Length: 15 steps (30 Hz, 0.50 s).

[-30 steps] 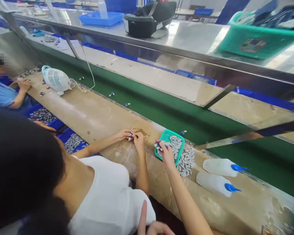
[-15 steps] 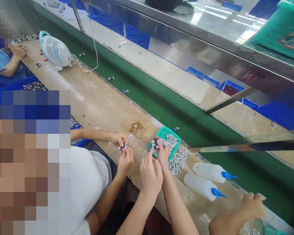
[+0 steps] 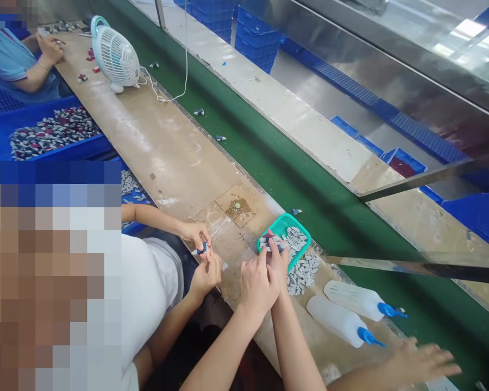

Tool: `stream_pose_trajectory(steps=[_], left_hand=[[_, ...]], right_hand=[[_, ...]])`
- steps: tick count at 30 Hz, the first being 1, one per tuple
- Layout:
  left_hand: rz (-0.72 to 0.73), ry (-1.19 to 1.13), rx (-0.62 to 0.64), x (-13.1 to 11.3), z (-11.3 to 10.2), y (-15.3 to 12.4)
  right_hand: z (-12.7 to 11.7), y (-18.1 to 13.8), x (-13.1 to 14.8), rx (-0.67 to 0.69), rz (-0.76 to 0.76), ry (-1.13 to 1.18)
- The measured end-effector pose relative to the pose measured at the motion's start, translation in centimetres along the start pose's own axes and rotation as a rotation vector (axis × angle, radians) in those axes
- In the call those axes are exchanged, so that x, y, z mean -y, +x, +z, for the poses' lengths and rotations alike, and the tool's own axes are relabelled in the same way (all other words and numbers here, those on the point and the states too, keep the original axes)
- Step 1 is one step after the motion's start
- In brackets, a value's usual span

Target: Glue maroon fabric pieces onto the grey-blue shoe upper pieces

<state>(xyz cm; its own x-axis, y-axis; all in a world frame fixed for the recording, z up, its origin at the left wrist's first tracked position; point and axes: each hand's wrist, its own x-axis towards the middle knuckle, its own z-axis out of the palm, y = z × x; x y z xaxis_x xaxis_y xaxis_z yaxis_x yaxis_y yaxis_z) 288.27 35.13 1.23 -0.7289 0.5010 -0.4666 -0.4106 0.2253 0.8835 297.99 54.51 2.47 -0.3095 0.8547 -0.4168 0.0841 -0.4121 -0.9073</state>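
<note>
Head | small pieces (image 3: 281,247) pinched in right fingers (image 3: 273,247), over basket (image 3: 286,219) | left fingers (image 3: 262,257): can't tell

Beyond the fingers (image 3: 263,263), a green conveyor belt (image 3: 248,136) borders the tan surface (image 3: 171,149); farther off, blue crates (image 3: 256,44) stand stacked.

Tan workbench (image 3: 175,157), white fan (image 3: 120,60); green basket (image 3: 282,222), loose grey pieces (image 3: 303,276) beside it; 2 bottles (image 3: 334,320) lying flat

From the left grip (image 3: 258,285), tan counter (image 3: 230,243) is leaving room toward eleven o'clock; a co-worker's hand (image 3: 207,277) is blocking nine, a turquoise plastic basket (image 3: 283,223) one.
</note>
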Motion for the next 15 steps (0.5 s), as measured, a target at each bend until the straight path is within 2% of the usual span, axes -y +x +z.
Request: stream_pose_trajectory(steps=[3,5,9,12,15], left_hand=[[0.078,0.043,-0.054,-1.3,0.2,0.7],[0.120,0.082,-0.089,-2.5,1.4,0.8],[0.142,0.127,-0.058,-3.9,6.6,-1.4],[0.106,0.173,-0.009,-3.1,10.1,-3.9],[0.038,0.160,-0.067,-1.0,10.8,-4.8]], right_hand=[[0.3,-0.4,0.3,-0.011,-0.050,-0.038],[0.6,-0.5,0.2,-0.016,-0.065,-0.048],[1.2,-0.7,-0.6,-0.018,-0.075,-0.057],[1.6,-1.2,-1.8,-0.003,-0.085,-0.079],[2.4,-2.1,-3.4,0.022,-0.108,-0.117]])
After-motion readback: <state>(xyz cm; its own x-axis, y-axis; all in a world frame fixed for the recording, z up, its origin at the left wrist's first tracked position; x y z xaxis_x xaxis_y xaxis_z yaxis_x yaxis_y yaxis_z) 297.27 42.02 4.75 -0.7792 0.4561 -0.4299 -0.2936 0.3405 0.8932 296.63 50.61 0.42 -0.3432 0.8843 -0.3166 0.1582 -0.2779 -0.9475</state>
